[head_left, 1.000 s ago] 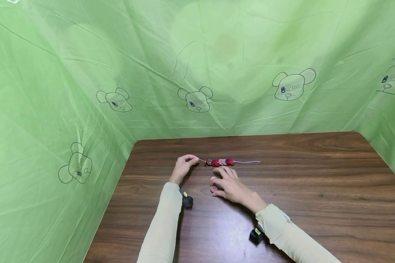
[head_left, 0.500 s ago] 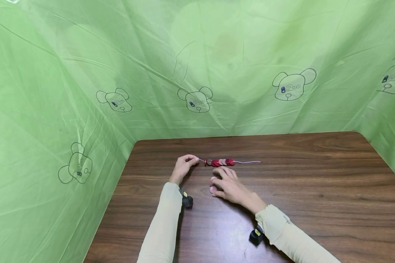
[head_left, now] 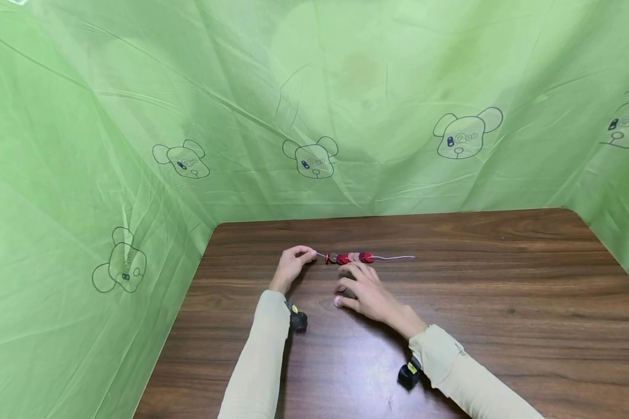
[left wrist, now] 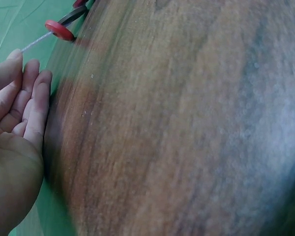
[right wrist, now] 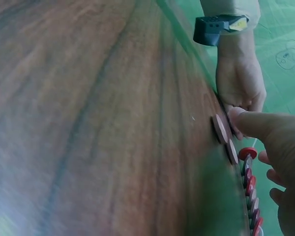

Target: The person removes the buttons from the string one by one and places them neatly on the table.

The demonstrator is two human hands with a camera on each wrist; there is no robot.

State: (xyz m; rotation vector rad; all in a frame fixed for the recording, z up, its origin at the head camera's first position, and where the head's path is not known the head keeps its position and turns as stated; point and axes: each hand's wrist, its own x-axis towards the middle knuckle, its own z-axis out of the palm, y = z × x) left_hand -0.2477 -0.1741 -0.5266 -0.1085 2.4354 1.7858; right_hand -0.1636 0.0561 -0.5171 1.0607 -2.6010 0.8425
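My left hand point(head_left: 292, 266) pinches one end of a pale cord point(head_left: 393, 258) between thumb and fingertips. Threaded on the cord is a row of red, pink and dark buttons point(head_left: 366, 258). A single red button point(left wrist: 59, 30) sits closest to that hand, tilted on edge. Just in front of the row, my right hand point(head_left: 369, 298) hovers low over the table with fingers bent loosely. Its thumb tip lies by a loose pink button point(right wrist: 219, 129). A second loose pink button point(right wrist: 232, 151) lies beside the first, partly under the fingers in the head view.
The brown wooden table point(head_left: 503, 302) reaches far to the right. Green cloth point(head_left: 377, 174) with bear-head outlines hangs behind it and along the left side. A black wrist camera point(head_left: 409, 375) sits at the right cuff, another wrist camera point(head_left: 297, 320) at the left.
The loose pink button by my right thumb has shifted slightly left, and the right fingers have shifted a little over the second one. My left hand stays in place.
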